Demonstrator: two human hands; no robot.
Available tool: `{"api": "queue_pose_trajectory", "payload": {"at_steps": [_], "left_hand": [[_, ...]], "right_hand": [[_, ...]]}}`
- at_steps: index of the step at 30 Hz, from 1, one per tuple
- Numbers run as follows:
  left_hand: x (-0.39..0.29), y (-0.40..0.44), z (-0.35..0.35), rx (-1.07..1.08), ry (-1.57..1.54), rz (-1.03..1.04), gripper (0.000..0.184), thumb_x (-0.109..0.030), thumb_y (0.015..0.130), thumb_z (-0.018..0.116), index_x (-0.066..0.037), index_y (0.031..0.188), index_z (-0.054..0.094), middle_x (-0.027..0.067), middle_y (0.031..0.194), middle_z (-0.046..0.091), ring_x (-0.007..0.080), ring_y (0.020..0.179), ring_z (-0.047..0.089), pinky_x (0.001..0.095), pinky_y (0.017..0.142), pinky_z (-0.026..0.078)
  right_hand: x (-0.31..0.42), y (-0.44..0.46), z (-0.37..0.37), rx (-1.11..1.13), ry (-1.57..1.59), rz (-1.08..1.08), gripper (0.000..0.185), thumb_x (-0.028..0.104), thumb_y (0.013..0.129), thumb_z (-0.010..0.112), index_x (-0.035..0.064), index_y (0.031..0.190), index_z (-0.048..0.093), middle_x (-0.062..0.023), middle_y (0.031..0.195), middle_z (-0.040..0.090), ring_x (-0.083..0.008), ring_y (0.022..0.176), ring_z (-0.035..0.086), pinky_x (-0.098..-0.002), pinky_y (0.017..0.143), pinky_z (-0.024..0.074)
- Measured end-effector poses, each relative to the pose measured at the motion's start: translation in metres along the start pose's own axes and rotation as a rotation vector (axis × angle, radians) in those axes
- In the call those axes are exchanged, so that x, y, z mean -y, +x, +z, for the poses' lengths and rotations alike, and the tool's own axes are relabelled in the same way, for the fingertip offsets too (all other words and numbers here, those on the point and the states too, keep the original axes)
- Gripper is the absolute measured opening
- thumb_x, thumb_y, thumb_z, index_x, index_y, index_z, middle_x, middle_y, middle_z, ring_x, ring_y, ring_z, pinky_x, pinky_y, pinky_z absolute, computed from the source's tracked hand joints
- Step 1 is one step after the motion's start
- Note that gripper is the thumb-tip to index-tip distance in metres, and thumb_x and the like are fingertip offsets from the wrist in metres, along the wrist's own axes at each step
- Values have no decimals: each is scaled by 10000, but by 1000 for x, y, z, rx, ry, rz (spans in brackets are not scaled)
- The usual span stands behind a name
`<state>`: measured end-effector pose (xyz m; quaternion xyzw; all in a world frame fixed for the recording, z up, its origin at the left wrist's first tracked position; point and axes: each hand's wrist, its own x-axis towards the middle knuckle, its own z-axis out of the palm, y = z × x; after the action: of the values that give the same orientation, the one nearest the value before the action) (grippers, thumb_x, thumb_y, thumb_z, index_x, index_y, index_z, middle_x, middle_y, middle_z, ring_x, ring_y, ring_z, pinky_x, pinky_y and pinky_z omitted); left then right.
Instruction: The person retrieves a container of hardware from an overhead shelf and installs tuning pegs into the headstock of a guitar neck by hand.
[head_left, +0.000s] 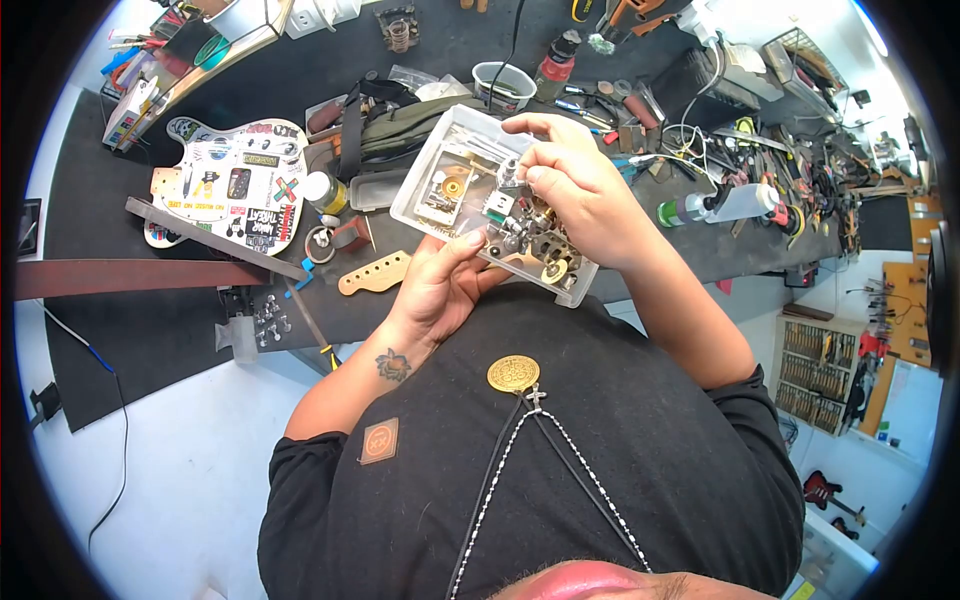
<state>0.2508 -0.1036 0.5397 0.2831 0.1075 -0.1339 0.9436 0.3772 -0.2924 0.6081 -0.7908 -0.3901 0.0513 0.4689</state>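
Note:
My left hand (436, 288) grips the near left side of a clear plastic box (403, 207), its thumb over the rim and its fingers underneath. Inside the box lie loose small metal parts, among them a gold round piece (453, 187) on a plate and a brass-coloured disc (554, 270). Over the box, my right hand (592, 200) is closed, thumb and fingertips pinching a small silvery metal part (508, 173). Its exact kind is not clear. Part of the box's right side is hidden behind this hand.
A sticker-covered guitar body (235, 185) lies on the dark bench at left, near a guitar headstock (374, 273) and a loose strap (150, 279). Behind the box are a plastic tub (505, 85) and a red bottle (557, 65). Tools and cables crowd the right, beside a spray bottle (740, 203).

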Motion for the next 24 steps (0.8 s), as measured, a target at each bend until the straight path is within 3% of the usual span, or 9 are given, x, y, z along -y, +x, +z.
{"api": "queue_pose_trajectory", "payload": {"at_steps": [6, 13, 15, 20, 23, 24], "left_hand": [[1, 0, -1, 19, 7, 13, 612, -142, 1032, 665, -15, 1568, 399, 162, 1463, 605, 287, 1315, 656, 496, 1085, 597], [-2, 0, -1, 13, 28, 28, 611, -130, 1020, 660, 1, 1561, 408, 170, 1462, 606, 280, 1302, 667, 469, 1062, 621], [-3, 0, -1, 7, 29, 21, 614, -128, 1018, 660, 3, 1561, 406, 170, 1467, 605, 279, 1302, 668, 464, 1061, 622], [0, 2, -2, -23, 15, 6, 636, -130, 1016, 664, -13, 1577, 387, 167, 1490, 590, 286, 1336, 646, 497, 1089, 602], [1, 3, -4, -29, 31, 4, 684, -146, 1002, 661, -14, 1599, 354, 179, 1524, 561, 313, 1378, 611, 535, 1128, 565], [1, 2, -4, -31, 45, 3, 706, -153, 996, 659, -12, 1609, 339, 184, 1538, 547, 326, 1395, 596, 550, 1144, 548]], "right_hand": [[-3, 3, -10, -105, -328, 43, 161, 161, 985, 664, 16, 1016, 726, -195, 1454, 594, -409, 1416, 453, -516, 1188, 367], [1, -2, -25, -106, -249, 107, 171, 186, 977, 703, 25, 1012, 751, -181, 1441, 615, -401, 1421, 456, -515, 1188, 368], [4, -1, -32, -115, -294, 120, 188, 196, 981, 704, 18, 1011, 757, -171, 1434, 623, -381, 1400, 487, -494, 1156, 408], [-6, -3, -45, -194, -137, 241, 238, 216, 998, 696, -14, 1005, 757, -158, 1409, 642, -321, 1305, 584, -424, 1013, 529], [0, -4, -43, -166, -93, 256, 235, 210, 995, 701, -19, 1003, 756, -157, 1396, 648, -321, 1316, 574, -425, 1000, 538], [0, -5, -39, -157, -94, 248, 207, 195, 993, 708, -7, 1007, 753, -152, 1391, 650, -306, 1315, 574, -419, 1041, 499]]}}
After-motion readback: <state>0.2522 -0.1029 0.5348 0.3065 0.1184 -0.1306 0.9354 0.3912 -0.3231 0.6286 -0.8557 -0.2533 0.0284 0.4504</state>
